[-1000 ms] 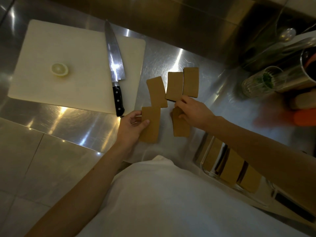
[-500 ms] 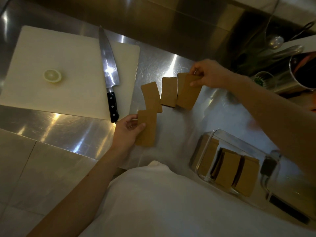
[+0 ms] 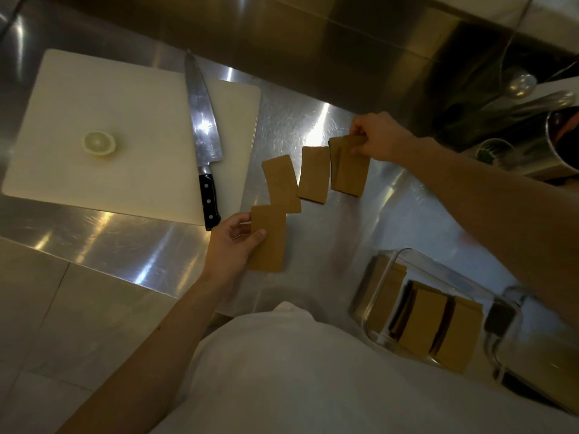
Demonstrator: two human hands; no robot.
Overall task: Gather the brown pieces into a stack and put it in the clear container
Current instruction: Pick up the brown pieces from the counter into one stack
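Flat brown rectangular pieces lie on the steel counter. My right hand (image 3: 377, 137) pinches the top edge of a small stack of brown pieces (image 3: 350, 171) at the far right of the row. To its left lie a single brown piece (image 3: 314, 173) and another tilted brown piece (image 3: 281, 182). My left hand (image 3: 230, 244) grips the nearest brown piece (image 3: 269, 242) by its left edge, thumb on top. The clear container (image 3: 388, 261) stands at the lower right and holds several brown pieces upright.
A white cutting board (image 3: 131, 120) lies to the left with a large black-handled knife (image 3: 203, 136) and a lemon half (image 3: 99, 143) on it. Metal pots and utensils (image 3: 560, 136) crowd the far right. The counter's front edge (image 3: 125, 270) runs by my body.
My right hand carried a piece from near my body up onto the far-right piece, and now settles it squarer on that stack. My left hand has stayed on the nearest piece.
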